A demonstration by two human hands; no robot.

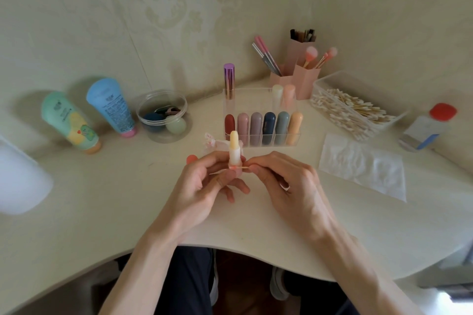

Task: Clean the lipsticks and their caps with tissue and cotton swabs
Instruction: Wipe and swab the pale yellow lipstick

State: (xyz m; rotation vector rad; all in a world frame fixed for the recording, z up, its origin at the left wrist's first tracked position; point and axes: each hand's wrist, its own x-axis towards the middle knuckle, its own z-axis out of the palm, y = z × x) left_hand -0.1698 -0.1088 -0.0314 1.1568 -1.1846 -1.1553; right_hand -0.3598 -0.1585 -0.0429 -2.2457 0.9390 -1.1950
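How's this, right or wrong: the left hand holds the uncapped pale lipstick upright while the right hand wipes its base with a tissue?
Wrong in one point: in the head view the right hand pinches a cotton swab, not a tissue, against the base. The left hand does hold the uncapped pale lipstick upright.

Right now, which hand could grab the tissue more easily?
Probably the right hand. The tissue lies on its side of the table, and it only pinches a thin cotton swab. The left hand is farther away and grips the lipstick upright.
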